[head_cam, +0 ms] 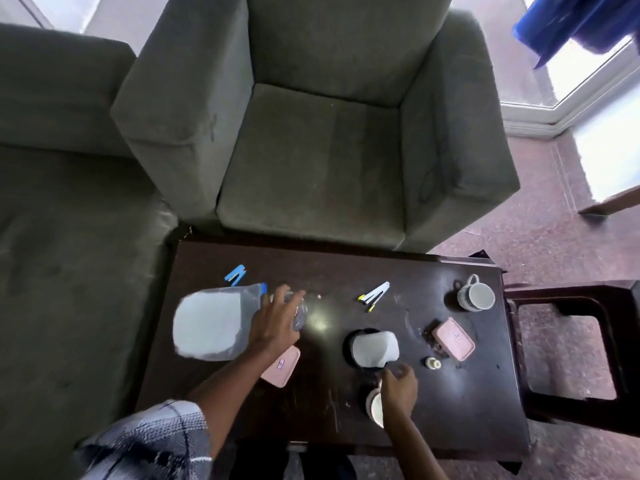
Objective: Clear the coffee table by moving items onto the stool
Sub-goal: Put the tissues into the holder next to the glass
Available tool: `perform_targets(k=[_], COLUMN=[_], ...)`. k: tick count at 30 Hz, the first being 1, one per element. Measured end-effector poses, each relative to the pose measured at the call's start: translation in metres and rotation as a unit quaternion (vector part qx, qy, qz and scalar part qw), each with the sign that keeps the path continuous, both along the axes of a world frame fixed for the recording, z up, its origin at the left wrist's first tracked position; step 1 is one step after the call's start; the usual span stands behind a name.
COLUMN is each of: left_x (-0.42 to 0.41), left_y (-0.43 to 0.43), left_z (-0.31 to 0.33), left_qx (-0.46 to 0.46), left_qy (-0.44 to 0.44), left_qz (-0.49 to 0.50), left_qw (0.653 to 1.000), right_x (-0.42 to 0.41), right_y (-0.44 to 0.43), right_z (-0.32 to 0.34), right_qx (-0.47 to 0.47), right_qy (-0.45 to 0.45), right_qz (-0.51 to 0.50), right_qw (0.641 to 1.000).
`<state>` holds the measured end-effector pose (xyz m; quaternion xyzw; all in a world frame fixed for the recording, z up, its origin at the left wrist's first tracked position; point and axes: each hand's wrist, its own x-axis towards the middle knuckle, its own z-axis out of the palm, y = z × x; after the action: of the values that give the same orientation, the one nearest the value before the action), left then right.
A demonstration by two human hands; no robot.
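Observation:
The dark coffee table [332,424] carries a large clear plastic jug [211,323] at its left. My left hand [277,322] lies over the jug's neck with fingers spread. My right hand [398,389] grips a cream cup [375,407] near the front edge. Just behind that hand stands a white container on a black base [372,348]. Two pink boxes sit on the table, one by my left wrist [282,367] and one at the right [453,339]. A mug [476,296] stands at the far right. The dark stool [571,344] stands right of the table.
A blue stapler [235,274] and a white-and-yellow stapler [375,295] lie near the table's back edge. A small white cap [433,363] sits near the right pink box. A grey armchair [311,150] and a sofa [69,220] crowd the table's back and left.

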<state>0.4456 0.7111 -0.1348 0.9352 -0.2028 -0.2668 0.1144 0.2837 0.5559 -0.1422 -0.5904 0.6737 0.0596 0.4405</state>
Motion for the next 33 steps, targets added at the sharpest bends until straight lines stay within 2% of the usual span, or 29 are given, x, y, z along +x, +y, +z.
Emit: perform_targets(k=[3,9,14,19,24,26,30,33], left_x=[0.021,0.055,0.071,0.076,0.076,0.074,0.07,0.069], left_y=[-0.031,-0.072,-0.086,-0.093,-0.094,-0.088,-0.068,-0.054], left_z=[-0.016,-0.047,-0.066,-0.076,-0.08,-0.081,-0.085,-0.084], left_qx=[0.011,0.01,0.025,0.048,0.04,0.002,-0.094,-0.111], left_qy=[0.002,0.018,0.035,0.035,0.038,0.063,0.088,0.079], left_qz=[-0.014,-0.011,-0.035,-0.077,-0.071,-0.039,0.099,0.123], left_qw=[1.0,1.0,0.998,0.995,0.996,0.997,0.987,0.983], right_x=[-0.006,-0.016,-0.012,-0.007,0.001,0.013,0.047,0.084], right_y=[-0.012,-0.035,-0.04,-0.038,-0.037,-0.037,-0.043,-0.056], right_z=[-0.024,-0.05,-0.059,-0.067,-0.063,-0.057,-0.041,-0.032], right_qx=[0.051,0.152,0.184,0.14,0.098,0.096,0.083,0.033], right_qy=[-0.01,-0.089,-0.099,-0.092,-0.08,-0.082,-0.091,-0.107], right_qz=[-0.013,-0.081,-0.08,-0.046,-0.005,0.016,0.088,0.13], right_qw=[0.999,0.981,0.975,0.985,0.992,0.992,0.988,0.985])
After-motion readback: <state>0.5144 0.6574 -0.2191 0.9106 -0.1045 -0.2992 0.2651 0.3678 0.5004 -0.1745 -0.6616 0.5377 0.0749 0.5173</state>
